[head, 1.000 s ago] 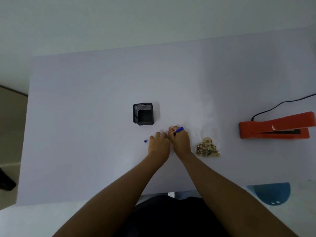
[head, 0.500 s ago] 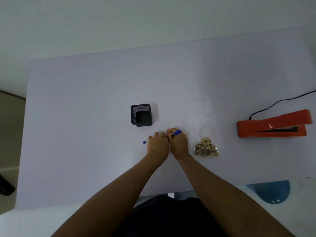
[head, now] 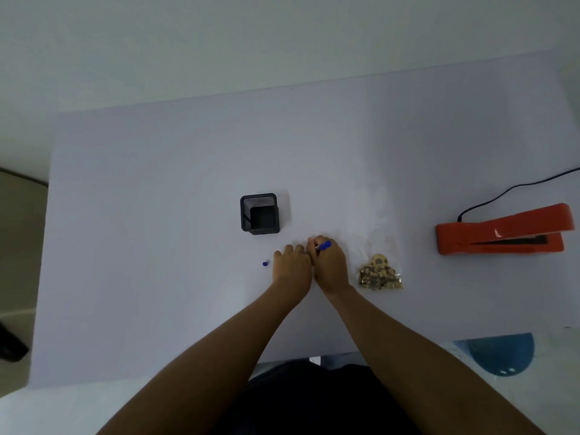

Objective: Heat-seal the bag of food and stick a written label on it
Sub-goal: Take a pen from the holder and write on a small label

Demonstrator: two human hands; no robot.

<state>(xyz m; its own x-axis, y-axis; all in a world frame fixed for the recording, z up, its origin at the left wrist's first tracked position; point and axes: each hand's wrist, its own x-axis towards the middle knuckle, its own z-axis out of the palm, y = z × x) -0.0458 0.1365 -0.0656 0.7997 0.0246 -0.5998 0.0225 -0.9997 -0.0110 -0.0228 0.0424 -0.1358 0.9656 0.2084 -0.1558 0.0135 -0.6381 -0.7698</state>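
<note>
right grip [head: 329, 262] curled round blue pen [head: 323, 245], tip down on counter [head: 157, 215]. left grip [head: 292, 262] flat beside it, fingers relaxed, touching. bag of food [head: 380, 273] just right.

Pen holder [head: 260, 214]: black mesh, square, upright on the table, just beyond the hands and slightly to their left.
Table [head: 157, 215]: pale, flat surface spreading under and around the hands.
Blue round object [head: 499, 353]: past the table's near edge, well to the right of the hands.
</note>
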